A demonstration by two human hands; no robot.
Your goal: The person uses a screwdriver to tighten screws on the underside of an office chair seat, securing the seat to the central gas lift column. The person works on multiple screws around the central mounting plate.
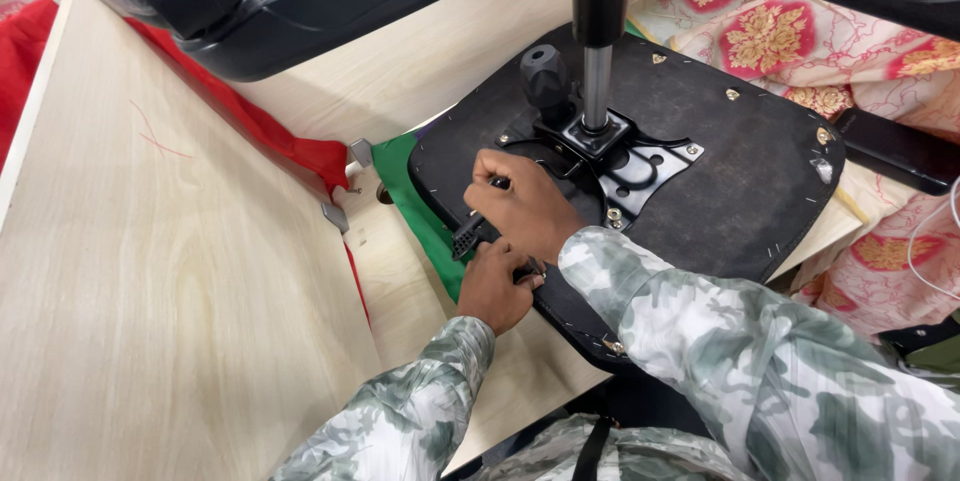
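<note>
A person's left hand (497,283) is curling its fingers tightly around a black ribbed lever handle (468,234) at the near edge of an upturned black chair seat (740,181), while the right hand (525,209), just beyond, is pinching a small black part against the metal mounting plate (620,166) where the gas-lift column (598,31) is standing upright.

The seat underside (720,171) looked like matt black rough fabric, stapled at its rim. At its centre sat a black-painted metal plate (620,156) with a polished steel piston (597,86). At nine o'clock lay a pale, smooth wood-grain laminate board (170,281); at two o'clock, floral printed cloth (780,31).
</note>
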